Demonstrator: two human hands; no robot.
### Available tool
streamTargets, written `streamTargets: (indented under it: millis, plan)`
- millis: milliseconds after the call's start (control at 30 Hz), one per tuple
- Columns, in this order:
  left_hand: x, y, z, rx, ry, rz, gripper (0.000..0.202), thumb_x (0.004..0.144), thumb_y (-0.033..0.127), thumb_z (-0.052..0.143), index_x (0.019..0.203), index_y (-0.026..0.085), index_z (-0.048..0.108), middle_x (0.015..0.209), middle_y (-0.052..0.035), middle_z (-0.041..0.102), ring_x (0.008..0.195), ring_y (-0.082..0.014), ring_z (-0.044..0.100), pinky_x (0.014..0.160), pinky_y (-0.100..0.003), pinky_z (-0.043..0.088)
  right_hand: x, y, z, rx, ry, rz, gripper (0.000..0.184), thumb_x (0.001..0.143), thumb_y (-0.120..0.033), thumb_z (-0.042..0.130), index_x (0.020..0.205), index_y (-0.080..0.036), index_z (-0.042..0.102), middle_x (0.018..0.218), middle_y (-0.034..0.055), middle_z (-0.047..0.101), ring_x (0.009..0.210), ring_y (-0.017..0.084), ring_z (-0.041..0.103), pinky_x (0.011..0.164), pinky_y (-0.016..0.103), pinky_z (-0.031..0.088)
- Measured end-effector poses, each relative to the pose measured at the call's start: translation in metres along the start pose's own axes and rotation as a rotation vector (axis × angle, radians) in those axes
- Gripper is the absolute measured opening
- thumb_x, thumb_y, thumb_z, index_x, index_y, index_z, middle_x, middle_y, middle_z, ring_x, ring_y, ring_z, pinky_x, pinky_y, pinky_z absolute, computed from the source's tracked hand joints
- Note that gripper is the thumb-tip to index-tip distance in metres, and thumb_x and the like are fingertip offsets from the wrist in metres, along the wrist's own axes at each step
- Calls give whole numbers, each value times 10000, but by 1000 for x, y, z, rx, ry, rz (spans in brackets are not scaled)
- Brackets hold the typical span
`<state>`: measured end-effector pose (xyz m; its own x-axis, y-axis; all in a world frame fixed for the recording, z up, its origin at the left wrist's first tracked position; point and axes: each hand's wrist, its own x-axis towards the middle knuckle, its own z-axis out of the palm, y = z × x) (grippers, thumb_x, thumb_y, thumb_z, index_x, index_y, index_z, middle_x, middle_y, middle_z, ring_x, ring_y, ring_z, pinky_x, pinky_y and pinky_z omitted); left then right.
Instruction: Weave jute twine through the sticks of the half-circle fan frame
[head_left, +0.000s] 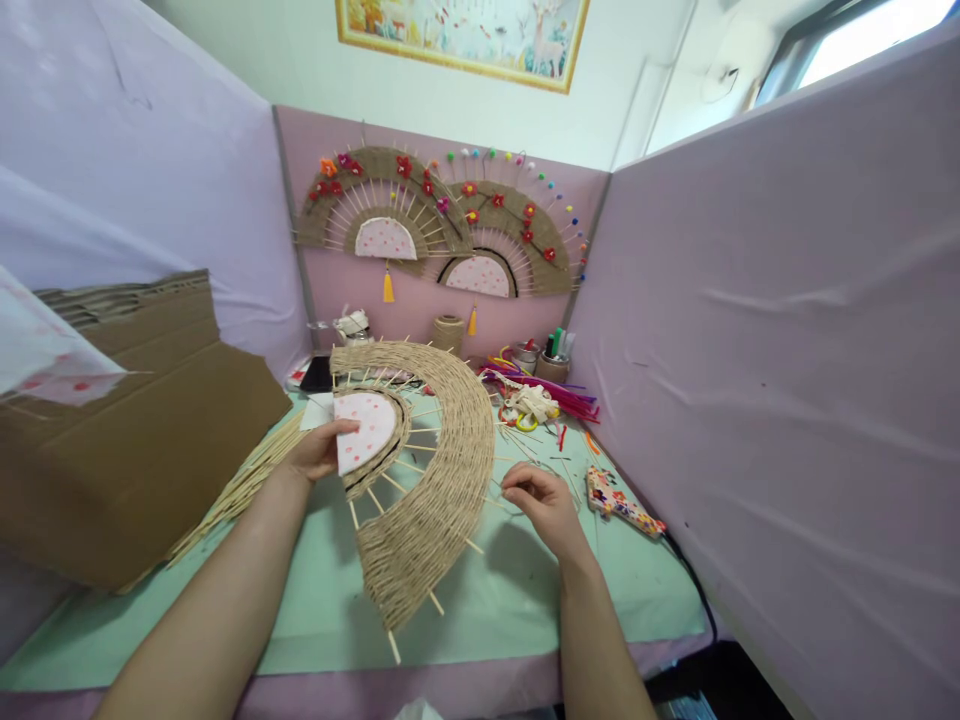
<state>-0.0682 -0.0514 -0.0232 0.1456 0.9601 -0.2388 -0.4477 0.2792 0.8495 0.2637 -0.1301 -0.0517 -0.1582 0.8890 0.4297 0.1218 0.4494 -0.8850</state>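
Observation:
My left hand (319, 452) grips a half-round woven twine fan (435, 470) by its pink dotted centre piece (364, 428), holding it tilted above the green table mat (517, 590). Thin wooden sticks poke out of the fan's rim. My right hand (538, 500) hovers just right of the fan's edge, fingers curled in a pinch near a stick tip; what it holds is too small to make out.
A floral glue gun (622, 505) lies right of my right hand. Pipe cleaners (559, 395), cups of pens (553, 360) and a twine spool (448, 330) sit at the back. Cardboard sheets (135, 440) lean at left beside a bundle of sticks (236, 490). Two finished fans (439, 225) hang on the back partition.

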Motion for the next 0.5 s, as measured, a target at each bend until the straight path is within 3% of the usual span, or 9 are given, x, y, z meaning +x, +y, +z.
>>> streamTargets:
  millis: [167, 233, 367, 500]
  plan:
    - [-3, 1, 3, -39, -24, 16, 486, 668, 34, 515, 1152, 60, 546, 702, -108, 718, 613, -231, 684, 571, -288, 564, 11, -23, 11, -210, 109, -24, 177, 766, -323, 589, 665, -177, 601, 653, 13, 568, 607, 128, 472, 582, 253, 380]
    - [-6, 4, 3, -62, -23, 39, 491, 669, 33, 506, 1158, 53, 538, 700, -107, 718, 601, -223, 681, 582, -289, 565, 17, -38, 12, -296, 94, -36, 191, 779, -325, 571, 661, -177, 585, 655, 11, 565, 615, 129, 470, 591, 253, 379]
    - [-10, 9, 0, -95, -1, 74, 504, 676, 55, 507, 1180, 55, 521, 696, -100, 718, 575, -210, 676, 587, -278, 561, 38, -67, 8, -410, -171, -64, 135, 803, -285, 532, 719, -189, 577, 704, 1, 579, 659, 126, 494, 614, 248, 389]
    - [-13, 13, -5, -140, -17, 106, 560, 660, 62, 526, 1218, 54, 480, 725, -109, 722, 589, -210, 679, 591, -279, 562, 70, -89, 0, -342, -477, -50, 104, 793, -276, 530, 796, -186, 580, 742, 5, 597, 679, 124, 533, 598, 237, 412]
